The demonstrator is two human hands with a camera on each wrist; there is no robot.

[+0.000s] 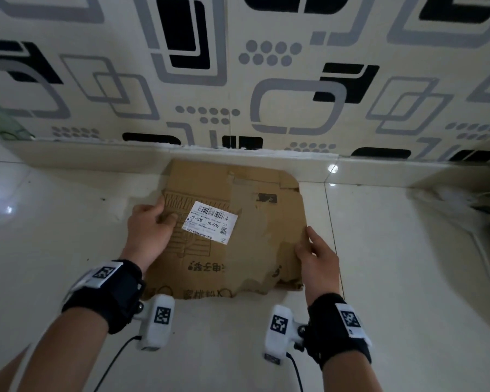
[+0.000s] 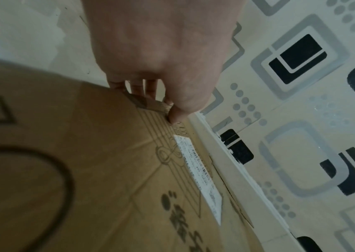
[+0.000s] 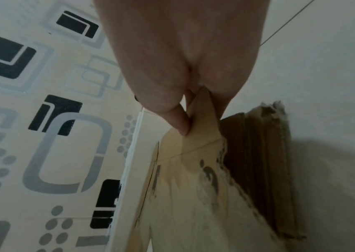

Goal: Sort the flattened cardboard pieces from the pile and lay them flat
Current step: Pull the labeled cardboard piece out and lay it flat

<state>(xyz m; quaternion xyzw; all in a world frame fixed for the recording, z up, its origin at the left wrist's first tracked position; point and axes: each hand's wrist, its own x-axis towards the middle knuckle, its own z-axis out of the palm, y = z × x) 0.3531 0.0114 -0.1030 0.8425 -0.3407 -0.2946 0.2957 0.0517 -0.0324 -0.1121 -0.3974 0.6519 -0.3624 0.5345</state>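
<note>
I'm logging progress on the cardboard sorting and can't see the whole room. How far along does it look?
Done: nothing laid out earlier shows here. In hand: one flattened cardboard piece with a white shipping label, gripped at its edges by the left hand and right hand, low over the tiled floor by the wall. Left: letting it settle flat; the pile is out of view, so the remainder is unknown.

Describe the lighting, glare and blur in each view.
Head view: sharp, wide-angle bending of the wall, bright glare spots on the glossy floor tiles, label readable. Left wrist view: dim and soft, the left hand and the near cardboard blurred. Right wrist view: dim, the right hand blurred, a soft shadow on the floor beside the cardboard's torn edge.
</note>
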